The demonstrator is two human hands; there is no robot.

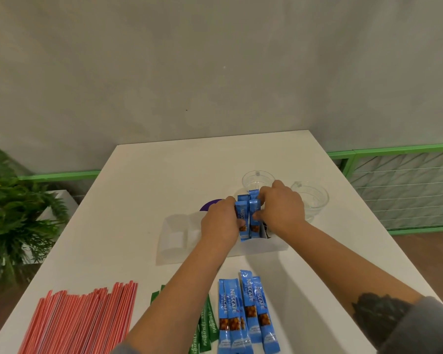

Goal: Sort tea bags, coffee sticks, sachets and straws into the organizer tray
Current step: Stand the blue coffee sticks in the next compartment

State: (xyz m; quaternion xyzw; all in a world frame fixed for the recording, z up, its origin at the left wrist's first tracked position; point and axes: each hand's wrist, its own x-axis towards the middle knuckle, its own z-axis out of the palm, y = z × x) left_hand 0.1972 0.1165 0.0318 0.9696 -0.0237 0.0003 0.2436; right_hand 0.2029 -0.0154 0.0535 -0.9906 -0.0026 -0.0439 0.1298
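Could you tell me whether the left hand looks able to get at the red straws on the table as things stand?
Probably yes, but not right away: the left hand is gripping blue coffee sticks in the organizer tray. The red straws lie uncovered on its own side, nothing between.

The place looks like a café or office refreshment corner. A white table [143, 175] against a plain grey wall [215, 60] carries bulk coffee sticks [246, 312], red straws [82, 320], green sachets [205, 325] and clear glass cups [310, 198], with a potted plant [13, 215] and green-framed railing [404, 190] beside it.
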